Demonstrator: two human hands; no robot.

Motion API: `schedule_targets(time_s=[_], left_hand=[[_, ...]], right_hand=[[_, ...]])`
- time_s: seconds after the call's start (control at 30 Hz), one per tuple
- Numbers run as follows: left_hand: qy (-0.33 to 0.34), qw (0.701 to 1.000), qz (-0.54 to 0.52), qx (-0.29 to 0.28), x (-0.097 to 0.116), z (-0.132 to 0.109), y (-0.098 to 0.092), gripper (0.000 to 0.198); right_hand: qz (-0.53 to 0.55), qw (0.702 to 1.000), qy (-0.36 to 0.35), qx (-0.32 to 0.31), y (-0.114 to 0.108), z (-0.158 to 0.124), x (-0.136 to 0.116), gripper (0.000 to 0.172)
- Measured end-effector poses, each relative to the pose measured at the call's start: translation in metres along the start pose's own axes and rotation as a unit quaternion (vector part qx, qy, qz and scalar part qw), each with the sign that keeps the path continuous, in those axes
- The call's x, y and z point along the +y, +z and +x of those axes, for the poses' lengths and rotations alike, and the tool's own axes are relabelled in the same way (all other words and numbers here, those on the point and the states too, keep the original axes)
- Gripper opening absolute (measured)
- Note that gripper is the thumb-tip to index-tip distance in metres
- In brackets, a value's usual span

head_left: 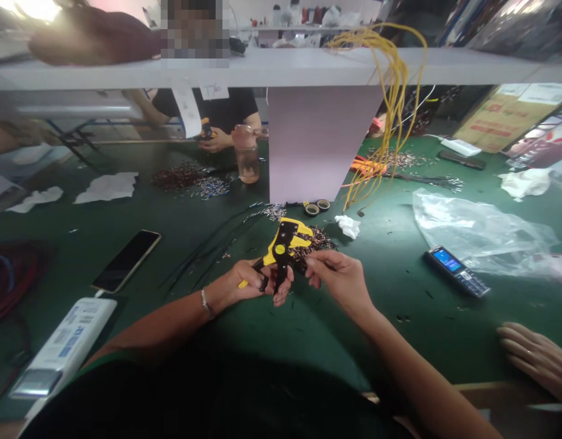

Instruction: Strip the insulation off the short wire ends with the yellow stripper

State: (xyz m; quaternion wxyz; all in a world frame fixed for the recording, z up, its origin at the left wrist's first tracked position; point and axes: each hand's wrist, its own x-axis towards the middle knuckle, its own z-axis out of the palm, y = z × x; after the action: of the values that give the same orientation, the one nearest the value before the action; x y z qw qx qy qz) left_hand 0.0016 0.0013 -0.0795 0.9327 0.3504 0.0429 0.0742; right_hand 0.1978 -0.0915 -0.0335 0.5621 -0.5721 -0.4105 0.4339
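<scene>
My left hand (258, 281) is wrapped round the handles of a yellow and black wire stripper (281, 249), its jaws pointing up and to the right. Just right of the tool, my right hand (338, 274) has thumb and forefinger pinched together; whatever lies between them is too small to make out. A pile of short dark wire pieces with coppery ends (324, 239) lies behind my right fingers, partly hidden by the tool and hand. Long black wires (208, 244) stretch over the green table (377, 341) to the left, their pale tips (275, 211) bunched behind the stripper.
A shelf (244, 68) with hanging yellow wires (393, 103) crosses above the table. Nearby are a smartphone (127, 261), a power strip (68, 347), a keypad phone (457, 271), a plastic bag (482, 235) and a bottle (247, 160). Another person's hand (534, 356) rests at right.
</scene>
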Motion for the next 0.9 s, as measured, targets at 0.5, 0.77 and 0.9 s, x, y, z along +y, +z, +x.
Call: schedule_targets(time_s=[0.5,0.77,0.9], left_hand=[[0.027,0.999,0.031,0.015,-0.0042,-0.0024,0.0029,0.063],[0.051,0.996,0.068,0.025,-0.0045,-0.0028,0.0053,0.057],[0.03,0.998,0.046,0.024,-0.0038,-0.0028,0.0067,0.055]], right_hand=[[-0.053,0.998,-0.014,0.004,0.0011,-0.0042,-0.0021,0.017],[-0.032,0.999,-0.002,0.002,0.0017,-0.0022,-0.0033,0.017],[-0.031,0.999,0.004,0.012,0.0021,-0.0025,-0.0038,0.019]])
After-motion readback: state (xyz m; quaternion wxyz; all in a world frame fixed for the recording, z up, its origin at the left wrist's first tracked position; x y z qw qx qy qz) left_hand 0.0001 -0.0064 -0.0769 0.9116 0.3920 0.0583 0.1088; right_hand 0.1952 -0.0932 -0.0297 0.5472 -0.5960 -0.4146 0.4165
